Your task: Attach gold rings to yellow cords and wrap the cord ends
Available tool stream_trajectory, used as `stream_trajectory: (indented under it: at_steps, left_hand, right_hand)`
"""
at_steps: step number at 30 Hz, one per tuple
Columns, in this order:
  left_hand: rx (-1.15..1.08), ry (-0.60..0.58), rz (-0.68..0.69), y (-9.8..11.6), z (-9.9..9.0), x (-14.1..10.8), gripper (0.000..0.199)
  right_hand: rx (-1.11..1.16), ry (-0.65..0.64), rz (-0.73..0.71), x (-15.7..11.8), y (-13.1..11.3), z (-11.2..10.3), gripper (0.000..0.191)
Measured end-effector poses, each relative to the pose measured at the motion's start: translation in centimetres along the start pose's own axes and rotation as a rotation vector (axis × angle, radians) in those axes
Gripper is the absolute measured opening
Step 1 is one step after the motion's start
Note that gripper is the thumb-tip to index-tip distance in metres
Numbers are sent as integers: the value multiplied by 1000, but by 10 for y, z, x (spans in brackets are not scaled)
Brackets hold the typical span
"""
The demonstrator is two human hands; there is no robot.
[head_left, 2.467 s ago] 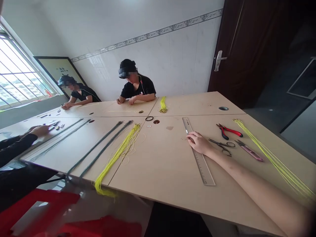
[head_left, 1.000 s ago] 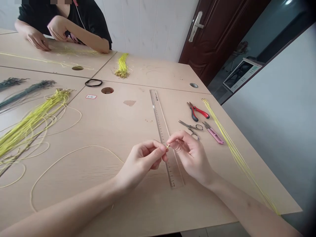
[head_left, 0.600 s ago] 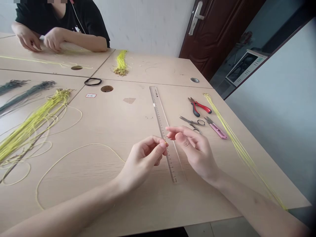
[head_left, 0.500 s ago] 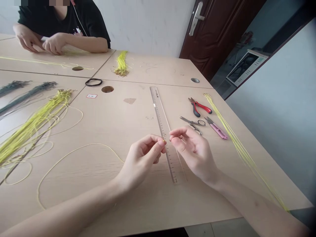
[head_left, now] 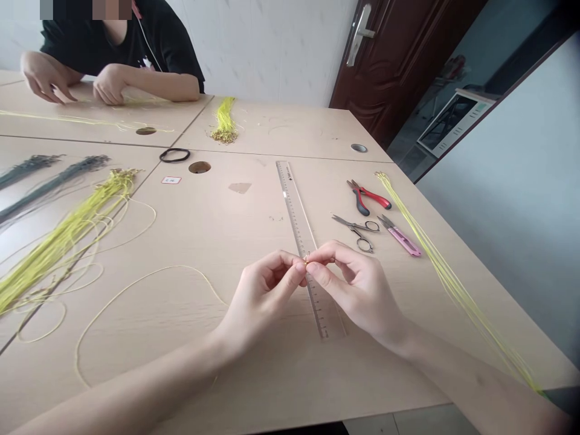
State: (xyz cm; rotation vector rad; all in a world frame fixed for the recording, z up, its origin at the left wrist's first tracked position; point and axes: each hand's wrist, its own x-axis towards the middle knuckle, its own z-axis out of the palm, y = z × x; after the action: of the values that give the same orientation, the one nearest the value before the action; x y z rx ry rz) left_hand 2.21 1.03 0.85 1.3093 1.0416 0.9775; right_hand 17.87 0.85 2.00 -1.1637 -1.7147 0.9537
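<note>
Between the fingertips, just above the clear ruler (head_left: 292,202), is a small gold-toned piece (head_left: 307,260) with a thin wire loop at its top. The left hand (head_left: 267,290) pinches it between thumb and forefinger; the right hand (head_left: 362,290) has thumb and forefinger together at the same spot, though I can't tell whether they grip it too. A thin yellow cord (head_left: 174,266) curves over the table (head_left: 272,374) from beneath the left hand; its join to the piece is hidden. Right of the ruler lie scissors (head_left: 354,227), with red-and-black pliers (head_left: 357,193) farther off and pink snips (head_left: 401,237) just beside. Beyond these, a thin yellow bundle (head_left: 430,254) runs toward the near right edge. On the left, a thicker yellow bundle (head_left: 67,229) lies near dark strands (head_left: 54,187). Past the black band (head_left: 174,160), at the far left, a black-shirted person rests both forearms on the tabletop.
</note>
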Motion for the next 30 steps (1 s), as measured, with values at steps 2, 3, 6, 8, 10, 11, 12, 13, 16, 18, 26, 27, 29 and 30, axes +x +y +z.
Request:
stream_trajectory:
  at_steps: [2, 3, 6, 8, 10, 11, 12, 13, 16, 18, 26, 27, 29, 30]
  left_hand:
    - [30, 8, -18, 1, 1, 0, 22]
    - [46, 12, -27, 1, 1, 0, 22]
    - [85, 27, -46, 2, 1, 0, 23]
    - [106, 32, -54, 3, 2, 0, 23]
    - [123, 27, -56, 3, 2, 0, 22]
    - [130, 22, -54, 3, 2, 0, 22]
    - [137, 17, -50, 3, 2, 0, 22]
    - [143, 11, -45, 2, 2, 0, 22]
    - [155, -6, -27, -1, 1, 0, 21]
    - [155, -25, -14, -3, 0, 0, 21]
    - [164, -80, -38, -5, 0, 1, 27]
    - [163, -75, -51, -5, 0, 1, 28]
    - [149, -53, -84, -4, -1, 2, 27]
    - [141, -37, -98, -4, -1, 3, 27]
  right_hand:
    - [-34, 3, 15, 0, -1, -1, 14]
    - [-54, 8, 14, 0, -2, -2, 16]
    - [-130, 32, -44, 0, 0, -2, 17]
    - [-195, 43, -114, 0, 2, -2, 15]
    - [-268, 39, -213, 1, 5, -2, 14]
    - [-311, 35, -277, 2, 7, -3, 14]
    - [-360, 29, -347, 3, 9, -3, 14]
    - [-414, 21, -419, 4, 11, -4, 14]
    - [-586, -12, -612, 7, 16, -8, 14]
    - [-684, -33, -696, 10, 19, -11, 12]
    - [-881, -111, -780, 14, 19, -17, 12]
    - [-884, -110, -764, 16, 21, -21, 12]
    - [-896, -38, -684, 24, 27, -36, 13]
    - [-911, 37, -617, 29, 33, -46, 14]
